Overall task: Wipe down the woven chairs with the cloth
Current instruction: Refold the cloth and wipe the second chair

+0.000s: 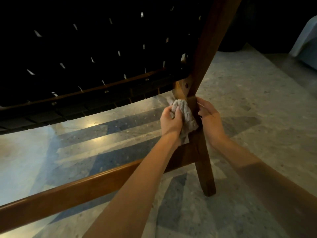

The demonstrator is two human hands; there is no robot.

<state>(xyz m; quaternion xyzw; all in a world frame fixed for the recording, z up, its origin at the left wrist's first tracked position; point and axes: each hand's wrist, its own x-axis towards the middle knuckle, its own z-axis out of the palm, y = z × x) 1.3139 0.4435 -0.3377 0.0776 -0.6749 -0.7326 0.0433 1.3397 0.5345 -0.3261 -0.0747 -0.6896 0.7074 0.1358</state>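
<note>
Grey nubby cloth (186, 115) bunched against smooth wooden leg (205, 169).

Dim lounge: woven wooden chair (106, 69), terrazzo floor (248, 103).

We see a polished, speckled stone floor (253, 100), grey-beige, filling the lower part of the view. Darker grey bands (133, 121) cross it in slanting stripes, with paler strips between them. Two warm glints (95, 124) of light shine on it left of centre, and a broader sheen spreads toward the lower left. The room is dim, and its upper right falls into near blackness. At the right edge we make out a pale grey-blue shape (307, 42), too blurred for us to name.
</note>
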